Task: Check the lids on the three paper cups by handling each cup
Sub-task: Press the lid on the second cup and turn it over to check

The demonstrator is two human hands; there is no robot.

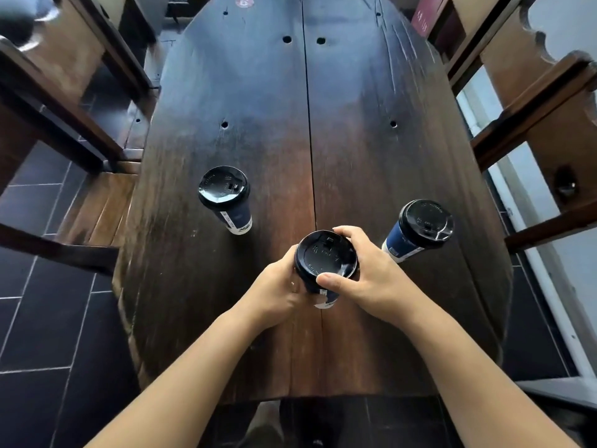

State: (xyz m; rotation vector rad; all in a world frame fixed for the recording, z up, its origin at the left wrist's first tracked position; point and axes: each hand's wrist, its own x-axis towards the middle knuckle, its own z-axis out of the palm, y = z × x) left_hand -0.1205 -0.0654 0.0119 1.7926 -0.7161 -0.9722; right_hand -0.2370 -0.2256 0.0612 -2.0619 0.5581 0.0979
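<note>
Three dark blue paper cups with black plastic lids stand on a dark wooden table (355,140). The middle cup (325,258) is nearest to me and both hands hold it. My left hand (279,286) wraps the cup's body from the left. My right hand (365,276) grips the lid's rim, thumb on the near edge and fingers over the far edge. The left cup (224,195) stands alone farther back on the left. The right cup (420,229) stands untouched just right of my right hand.
Wooden chairs flank the table: one on the left (80,195) and one on the right (533,124). Dark tiled floor (48,318) lies below on the left. Small round holes dot the tabletop, and a round sticker (244,1) sits at its far end.
</note>
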